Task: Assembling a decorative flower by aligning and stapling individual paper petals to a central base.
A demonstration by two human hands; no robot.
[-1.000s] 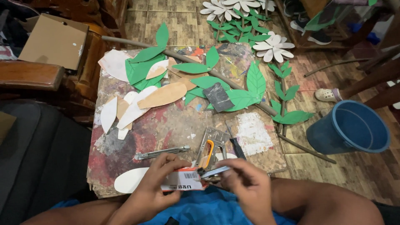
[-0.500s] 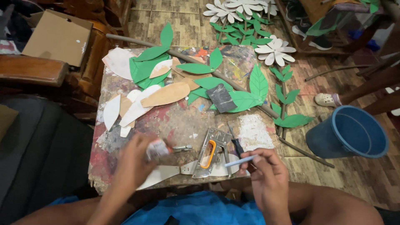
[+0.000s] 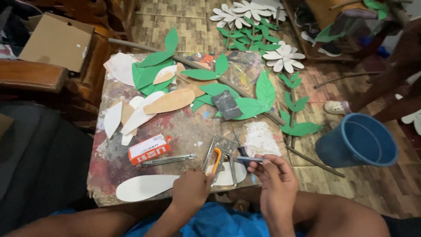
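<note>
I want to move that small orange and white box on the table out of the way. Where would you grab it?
Grip the small box across its two long sides, coming straight down from above. It lies flat on the paint-stained table, slightly angled, with bare surface along both long edges. Mind the metal strip lying just below it; the left hand is the nearer one.

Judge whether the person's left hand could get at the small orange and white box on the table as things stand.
Probably yes. The left hand rests on the open staple gun, and the orange and white box lies just beyond it on the table, with only a thin metal strip between.
</note>
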